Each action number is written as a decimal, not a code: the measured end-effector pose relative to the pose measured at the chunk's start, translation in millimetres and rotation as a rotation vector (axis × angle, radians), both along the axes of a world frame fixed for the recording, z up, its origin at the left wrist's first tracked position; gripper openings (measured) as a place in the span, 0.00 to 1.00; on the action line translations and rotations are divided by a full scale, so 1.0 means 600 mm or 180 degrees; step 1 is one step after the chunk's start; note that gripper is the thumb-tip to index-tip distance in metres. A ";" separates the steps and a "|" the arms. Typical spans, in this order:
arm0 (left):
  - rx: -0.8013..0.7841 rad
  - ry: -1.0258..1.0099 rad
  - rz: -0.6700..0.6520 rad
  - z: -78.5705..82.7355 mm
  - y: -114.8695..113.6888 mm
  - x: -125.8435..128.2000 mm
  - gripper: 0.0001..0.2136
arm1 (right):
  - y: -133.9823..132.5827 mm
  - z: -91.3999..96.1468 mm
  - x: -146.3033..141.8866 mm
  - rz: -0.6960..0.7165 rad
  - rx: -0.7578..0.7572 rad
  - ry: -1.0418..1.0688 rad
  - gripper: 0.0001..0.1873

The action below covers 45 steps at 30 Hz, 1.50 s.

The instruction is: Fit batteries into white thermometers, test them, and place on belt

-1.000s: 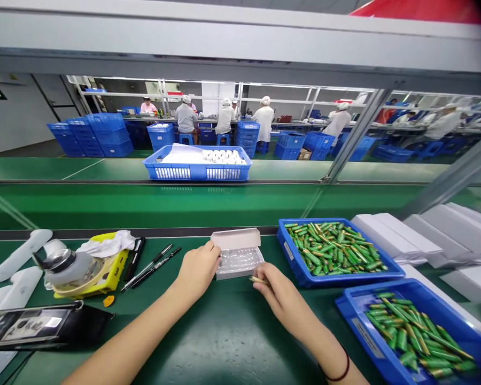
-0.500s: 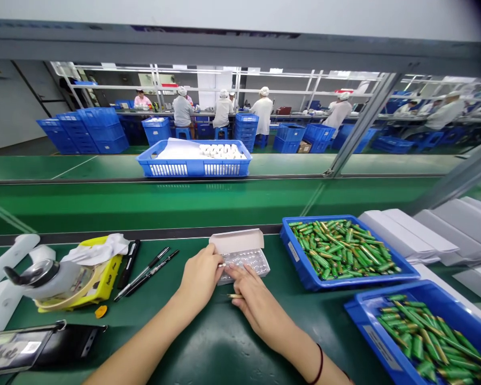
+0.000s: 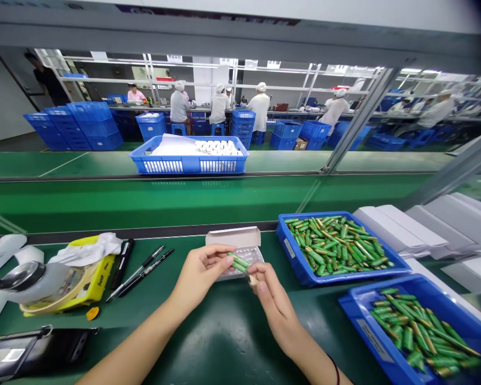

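left hand (image 3: 198,275) and right hand (image 3: 270,293) pinch green tubes (image 3: 238,262); tray label (image 3: 289,249) unreadable.

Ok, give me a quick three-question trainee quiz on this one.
1. What do the left hand and right hand hold between them? A) a pen B) a green piece C) a cloth
2. True or false: the white box behind the hands is shut.
3. How many blue trays of green pieces lie on the person's right?

Key: 1. B. 2. False, its lid stands open. 3. Two.
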<state>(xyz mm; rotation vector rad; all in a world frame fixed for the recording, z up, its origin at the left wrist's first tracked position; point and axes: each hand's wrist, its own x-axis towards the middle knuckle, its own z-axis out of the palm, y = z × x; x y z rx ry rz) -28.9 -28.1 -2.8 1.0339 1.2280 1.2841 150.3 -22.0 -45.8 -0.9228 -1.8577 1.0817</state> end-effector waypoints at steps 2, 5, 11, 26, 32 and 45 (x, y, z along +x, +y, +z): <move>-0.0077 -0.0246 -0.0068 0.000 -0.004 0.006 0.13 | -0.001 0.006 -0.001 0.0023 0.0006 -0.0019 0.14; -0.0172 -0.0504 -0.0152 0.001 -0.007 0.010 0.14 | 0.000 0.007 -0.001 -0.0100 -0.0001 -0.0053 0.16; -0.0130 -0.0602 -0.0221 -0.001 -0.007 0.010 0.15 | -0.005 0.007 0.002 -0.0017 -0.0238 -0.0080 0.16; 0.0144 0.0618 -0.0537 0.004 -0.016 0.007 0.06 | 0.001 0.004 -0.001 0.0585 -0.2137 0.0917 0.26; 0.0572 0.1639 -0.0548 0.020 -0.031 0.008 0.02 | -0.003 0.013 0.016 -0.0659 0.0164 0.0139 0.20; 0.3053 0.3238 -0.0211 -0.033 -0.089 0.018 0.13 | -0.009 -0.003 -0.022 0.0637 -0.2130 0.1964 0.24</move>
